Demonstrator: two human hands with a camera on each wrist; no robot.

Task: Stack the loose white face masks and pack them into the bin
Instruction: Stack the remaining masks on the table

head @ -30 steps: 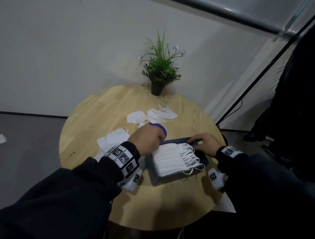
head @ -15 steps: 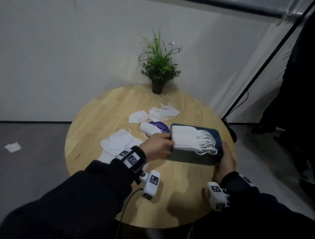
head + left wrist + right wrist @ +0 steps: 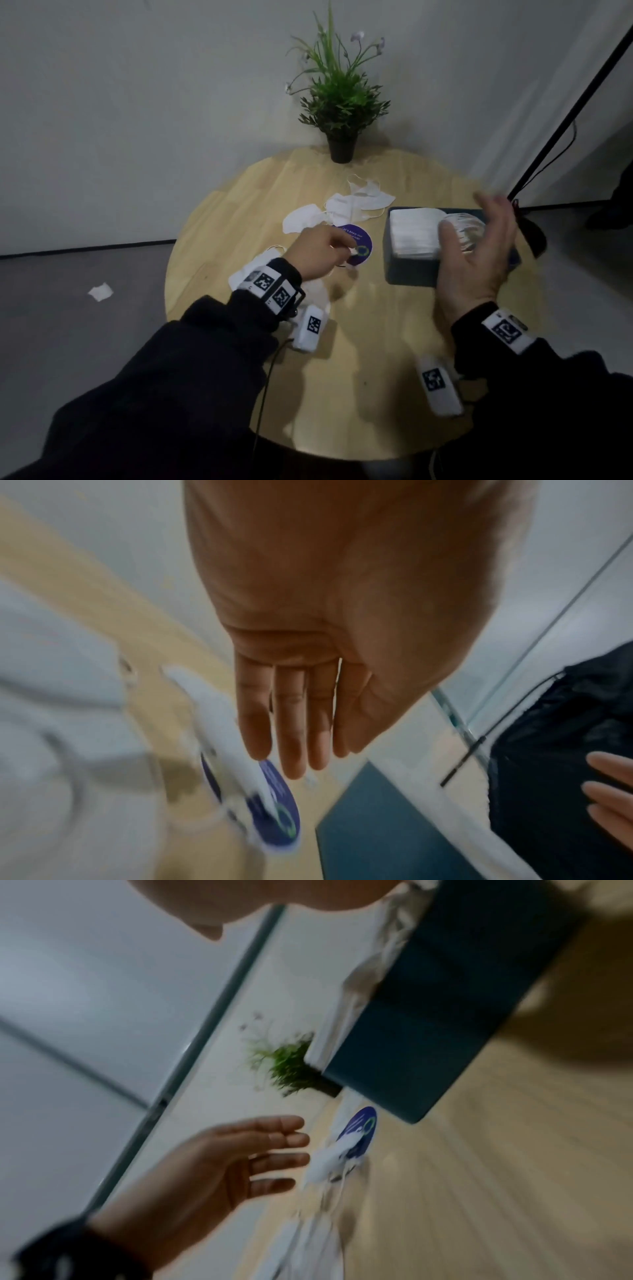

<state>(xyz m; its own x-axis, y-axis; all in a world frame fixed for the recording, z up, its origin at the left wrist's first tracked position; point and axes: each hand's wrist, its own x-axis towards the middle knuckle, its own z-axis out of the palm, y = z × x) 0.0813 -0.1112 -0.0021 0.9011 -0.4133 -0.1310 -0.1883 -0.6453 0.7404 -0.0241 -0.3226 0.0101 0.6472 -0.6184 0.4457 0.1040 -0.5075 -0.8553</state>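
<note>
A loose mask point(image 3: 346, 255) is seen just beyond the outstretched, empty left hand point(image 3: 317, 251) on the surface point(image 3: 376, 342); the right hand point(image 3: 479, 253), spread and empty, is held over the bin point(image 3: 411, 274) of stacked masks point(image 3: 414, 233).

Mask stack point(image 3: 416, 233) in bin point(image 3: 411, 274); loose masks point(image 3: 342, 209) left; plant point(image 3: 337, 102) behind.

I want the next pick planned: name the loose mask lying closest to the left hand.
The folded mask lying across the purple round sticker, right at the left hand fingertips. The other loose masks lie farther back, toward the potted plant.
</note>
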